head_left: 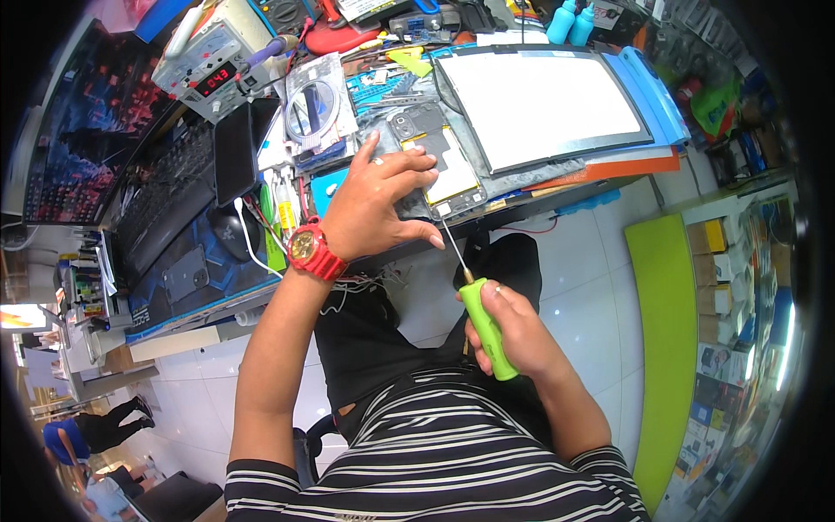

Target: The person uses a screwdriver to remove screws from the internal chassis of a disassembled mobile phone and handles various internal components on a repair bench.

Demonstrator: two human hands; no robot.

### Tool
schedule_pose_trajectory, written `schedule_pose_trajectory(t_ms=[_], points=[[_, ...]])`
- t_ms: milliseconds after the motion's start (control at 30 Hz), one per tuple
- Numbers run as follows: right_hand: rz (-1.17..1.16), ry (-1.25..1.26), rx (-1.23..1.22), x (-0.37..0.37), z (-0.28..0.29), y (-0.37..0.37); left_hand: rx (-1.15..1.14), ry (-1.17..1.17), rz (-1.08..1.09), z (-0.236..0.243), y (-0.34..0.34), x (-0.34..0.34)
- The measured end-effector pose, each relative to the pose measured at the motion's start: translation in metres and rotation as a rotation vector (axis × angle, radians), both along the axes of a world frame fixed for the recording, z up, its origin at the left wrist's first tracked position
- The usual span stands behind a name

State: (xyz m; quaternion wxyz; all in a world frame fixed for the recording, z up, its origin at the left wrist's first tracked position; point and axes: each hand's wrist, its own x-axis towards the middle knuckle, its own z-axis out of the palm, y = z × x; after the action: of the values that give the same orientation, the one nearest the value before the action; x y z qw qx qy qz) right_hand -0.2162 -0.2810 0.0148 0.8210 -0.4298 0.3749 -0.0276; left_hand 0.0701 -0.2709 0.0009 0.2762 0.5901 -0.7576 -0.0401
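Observation:
An opened phone (452, 170) lies on the grey work mat, its inside facing up with a pale battery area and a dark camera end at the top. My left hand (378, 193) rests with spread fingers along the phone's left side, fingertips on it; a red watch is on that wrist. My right hand (513, 326) is wrapped round the green handle of a screwdriver (489, 331). Its thin metal shaft points up at the phone's near end, by the bench edge. Whether the tip touches the phone is too small to tell.
A white-faced display panel (548, 109) lies right of the phone. Left are a coiled cable (312, 111), a dark phone (235, 157), a mouse (228, 233), a keyboard (165, 191) and a power supply (213, 74). Blue bottles (564, 22) stand behind. Another person (65, 439) is far left.

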Motion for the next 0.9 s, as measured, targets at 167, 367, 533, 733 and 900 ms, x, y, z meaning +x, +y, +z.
schedule_pose_trajectory(t_ms=[167, 367, 533, 733, 900], points=[[0.005, -0.001, 0.054, 0.0027, -0.0016, -0.0025, -0.001, -0.022, 0.030, -0.0020, -0.0010, -0.0004], [0.014, -0.021, 0.063, 0.0043, -0.0014, -0.0031, -0.018, -0.025, 0.030, -0.0027, 0.0000, 0.0005], [0.024, -0.016, 0.079, 0.0046, 0.0016, -0.0035, -0.014, -0.020, 0.027, -0.0033, 0.0001, 0.0005], [0.006, -0.054, 0.122, 0.0036, -0.0024, -0.0035, -0.015, -0.010, 0.017, -0.0031, 0.0001, 0.0014], [0.004, -0.061, 0.135, 0.0055, -0.0017, -0.0031, -0.006, -0.003, 0.015, -0.0031, 0.0007, 0.0021]])
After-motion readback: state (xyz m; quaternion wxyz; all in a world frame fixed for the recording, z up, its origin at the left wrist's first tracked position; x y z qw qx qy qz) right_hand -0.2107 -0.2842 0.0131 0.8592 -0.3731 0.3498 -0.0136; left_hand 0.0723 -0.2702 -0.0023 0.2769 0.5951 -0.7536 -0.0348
